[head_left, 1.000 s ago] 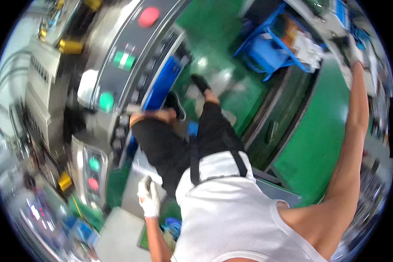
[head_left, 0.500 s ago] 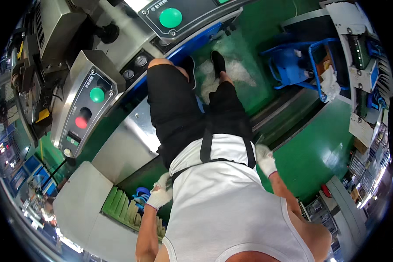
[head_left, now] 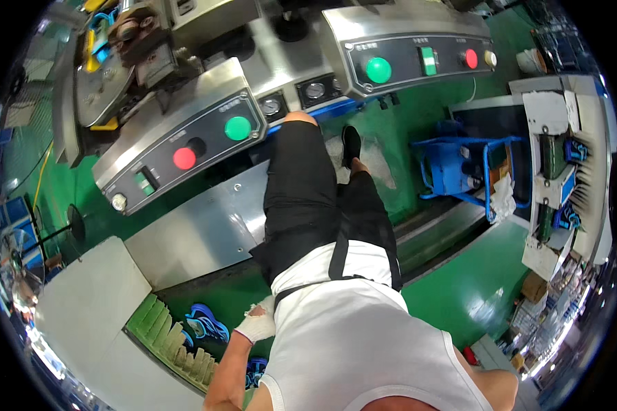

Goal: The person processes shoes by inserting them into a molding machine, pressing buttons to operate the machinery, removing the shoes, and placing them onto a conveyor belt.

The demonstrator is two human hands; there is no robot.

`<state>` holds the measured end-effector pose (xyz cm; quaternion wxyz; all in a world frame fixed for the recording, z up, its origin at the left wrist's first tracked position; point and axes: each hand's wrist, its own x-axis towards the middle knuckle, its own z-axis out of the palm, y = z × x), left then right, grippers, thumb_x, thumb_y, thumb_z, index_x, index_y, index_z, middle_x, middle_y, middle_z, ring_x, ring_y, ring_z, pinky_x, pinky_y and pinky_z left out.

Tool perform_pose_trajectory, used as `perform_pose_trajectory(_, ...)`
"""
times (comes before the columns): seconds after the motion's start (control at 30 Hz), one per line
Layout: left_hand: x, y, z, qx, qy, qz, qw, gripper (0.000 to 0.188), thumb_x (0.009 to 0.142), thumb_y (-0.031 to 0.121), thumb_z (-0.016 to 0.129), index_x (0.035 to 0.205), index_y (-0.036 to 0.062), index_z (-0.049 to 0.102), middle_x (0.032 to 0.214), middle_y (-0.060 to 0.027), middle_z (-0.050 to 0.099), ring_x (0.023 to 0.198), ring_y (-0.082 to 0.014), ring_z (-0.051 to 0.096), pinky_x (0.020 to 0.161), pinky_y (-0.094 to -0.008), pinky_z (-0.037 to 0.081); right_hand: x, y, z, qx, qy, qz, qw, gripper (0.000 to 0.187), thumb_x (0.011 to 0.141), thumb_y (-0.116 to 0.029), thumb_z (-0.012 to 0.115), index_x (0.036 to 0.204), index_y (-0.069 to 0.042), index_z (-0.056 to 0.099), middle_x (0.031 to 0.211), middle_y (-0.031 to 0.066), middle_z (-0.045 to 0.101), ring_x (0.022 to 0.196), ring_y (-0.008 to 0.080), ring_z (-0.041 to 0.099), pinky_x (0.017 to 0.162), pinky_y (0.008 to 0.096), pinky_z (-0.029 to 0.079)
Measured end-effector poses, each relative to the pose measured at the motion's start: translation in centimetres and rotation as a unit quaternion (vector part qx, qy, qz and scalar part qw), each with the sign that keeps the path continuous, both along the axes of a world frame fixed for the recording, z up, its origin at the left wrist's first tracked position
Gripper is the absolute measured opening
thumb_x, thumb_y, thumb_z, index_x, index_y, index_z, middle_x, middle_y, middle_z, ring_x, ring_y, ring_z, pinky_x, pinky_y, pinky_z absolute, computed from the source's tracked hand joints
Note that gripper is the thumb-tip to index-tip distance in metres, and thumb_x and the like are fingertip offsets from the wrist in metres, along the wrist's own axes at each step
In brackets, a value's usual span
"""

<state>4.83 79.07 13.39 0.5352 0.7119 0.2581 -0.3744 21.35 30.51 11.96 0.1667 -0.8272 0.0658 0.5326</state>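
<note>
My left hand point(head_left: 257, 322), in a worn white knit glove with a torn patch, hangs by the left side of my waist. Its fingers are hidden against the white shirt point(head_left: 363, 322), so their pose cannot be made out. Nearest to it are blue-and-black shoes point(head_left: 207, 325) below, beside a row of upright green pads point(head_left: 159, 327). My right hand is out of sight behind my body; only the upper arm shows. In front of me stands a metal machine with two button panels, the left point(head_left: 185, 154) and the right point(head_left: 418, 63), each bearing green and red buttons.
Between the panels are round gauges point(head_left: 271, 107). A white tabletop point(head_left: 82, 294) borders my left side. To the right stand a blue-framed stool or cart point(head_left: 452, 164) and a rack point(head_left: 548, 137) with brushes and shoes. A metal-edged step point(head_left: 206, 229) crosses beneath me.
My view has turned, bringing the right button panel fully into sight. My right hand, visible before beside my hip, has gone out of view. The left hand stays near my waist.
</note>
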Motion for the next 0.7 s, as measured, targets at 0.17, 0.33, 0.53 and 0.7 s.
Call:
perform_pose_trajectory(0.17,-1.9,-3.2,-0.2,-0.005,-0.001,0.036,0.999,0.059,0.088,0.016,0.071,0.142,0.0004,0.053,0.129,-0.0241,0.067,0.117,-0.0380,0.067,0.100,-0.0449,0.055,1.9,0.0,0.9,0.006,0.010,0.022,1.000,0.040,0.097,-0.025,0.066,0.130,-0.002,0.067,0.122,0.0184,0.073,0.106,0.0315,0.072,0.092,0.0433,0.058)
perform_pose_trajectory(0.33,-3.4,-7.1,-0.4,-0.008,-0.004,0.072,0.997,0.062,0.087,0.020,0.073,0.143,0.0003,0.053,0.129,-0.0248,0.067,0.117,-0.0384,0.067,0.100,-0.0450,0.054,3.7,0.4,1.7,0.016,0.023,0.053,0.998,0.039,0.096,-0.026,0.068,0.128,-0.002,0.068,0.122,0.0174,0.073,0.106,0.0295,0.073,0.091,0.0424,0.058)
perform_pose_trajectory(0.53,-4.4,-10.3,-0.9,-0.017,-0.022,0.100,0.995,0.066,0.087,0.025,0.075,0.143,0.0003,0.052,0.129,-0.0256,0.067,0.117,-0.0390,0.067,0.100,-0.0452,0.054,6.7,1.2,2.7,0.040,0.069,0.108,0.991,0.039,0.096,-0.027,0.071,0.125,-0.002,0.070,0.122,0.0162,0.074,0.105,0.0272,0.073,0.091,0.0413,0.058)
perform_pose_trajectory(0.7,-6.3,-8.9,-1.7,-0.018,-0.046,0.124,0.991,0.069,0.086,0.029,0.077,0.143,0.0002,0.051,0.129,-0.0263,0.067,0.117,-0.0395,0.066,0.100,-0.0453,0.054,11.6,2.7,4.7,0.073,0.119,0.151,0.979,0.039,0.095,-0.028,0.073,0.124,-0.001,0.071,0.122,0.0151,0.075,0.104,0.0252,0.073,0.091,0.0404,0.058)
